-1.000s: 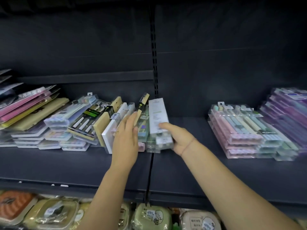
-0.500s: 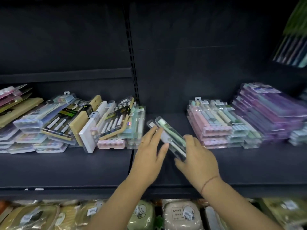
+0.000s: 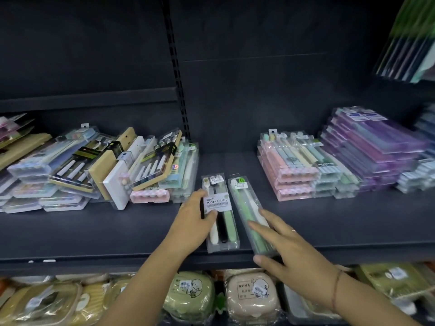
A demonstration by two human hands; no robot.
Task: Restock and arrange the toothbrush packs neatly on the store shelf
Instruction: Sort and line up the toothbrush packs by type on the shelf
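Item: our left hand [image 3: 191,222], fingers spread flat, thumb pressed on the labelled pack [image 3: 220,212] reading "SOFT TOOTHBRUSH"; it grips nothing. Item: our right hand [image 3: 292,252], fingers wide and laid along the green pack [image 3: 249,212], thumb under its near end at the shelf edge; whether it grips we cannot tell. Both packs lie flat, side by side, on the dark shelf [image 3: 117,229] between our hands, the green one angled slightly.

Left of the left hand: a leaning, jumbled heap [image 3: 113,168] of assorted toothbrush packs. Right of the right hand, well apart: a pink-and-pastel stack [image 3: 299,168], then a purple stack [image 3: 374,147]. Behind: a dark back panel and a slotted upright [image 3: 177,74]. Below our wrists: a lower shelf with green and beige cases [image 3: 251,295].

Change from half a second ago: the packs were then held together, tilted between our hands; they now lie separated and flat on the shelf.
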